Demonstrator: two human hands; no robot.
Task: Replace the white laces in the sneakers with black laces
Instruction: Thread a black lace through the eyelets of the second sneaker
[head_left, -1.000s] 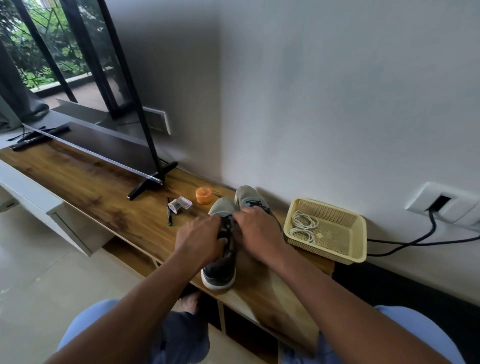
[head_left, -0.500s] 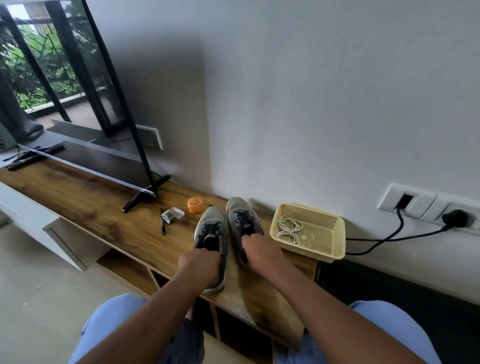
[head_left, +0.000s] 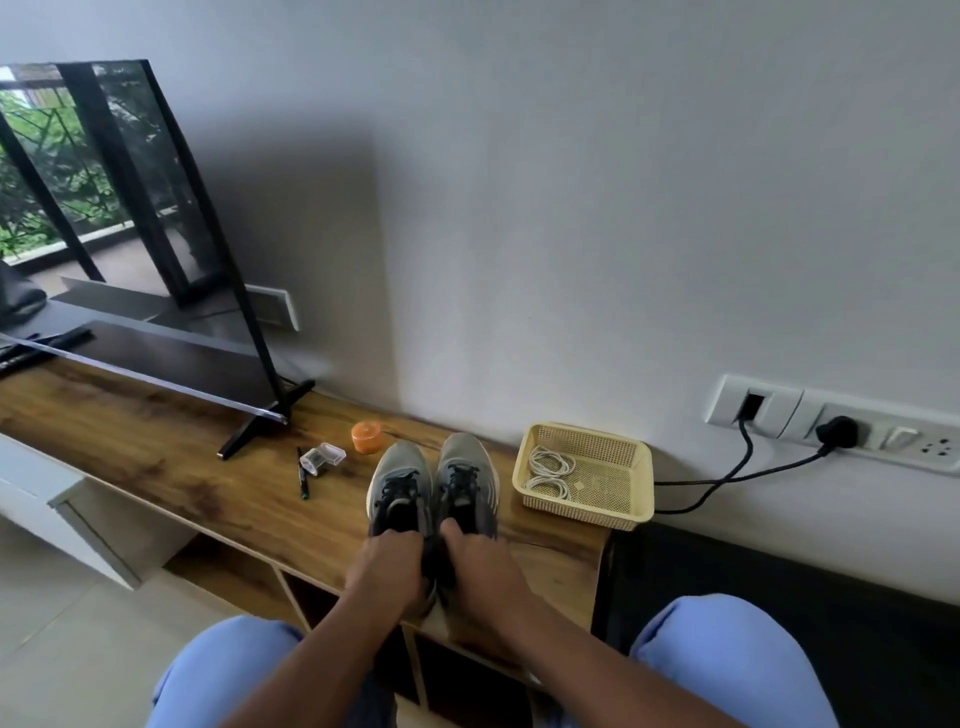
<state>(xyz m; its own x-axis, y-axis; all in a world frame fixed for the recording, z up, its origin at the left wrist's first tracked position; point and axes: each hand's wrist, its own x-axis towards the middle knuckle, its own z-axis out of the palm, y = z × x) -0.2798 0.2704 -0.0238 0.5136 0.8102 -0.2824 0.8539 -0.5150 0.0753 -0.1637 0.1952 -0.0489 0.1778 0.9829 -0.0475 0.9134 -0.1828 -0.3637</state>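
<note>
Wooden shelf (head_left: 156, 467): left hand (head_left: 387, 571) and right hand (head_left: 480, 569) hide sneakers' (head_left: 434, 483) heels, each grip curled there

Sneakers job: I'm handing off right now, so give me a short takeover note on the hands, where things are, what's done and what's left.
Left hand grips the heel end of the left sneaker; right hand grips the heel end of the right sneaker.
Both sneakers stand side by side, toes to the wall, on the wooden shelf.
White laces lie coiled in the yellow basket, right of the sneakers.
Done: black laces show on both sneakers.
Left: the knots are not clear from here; check them, then let go.
</note>
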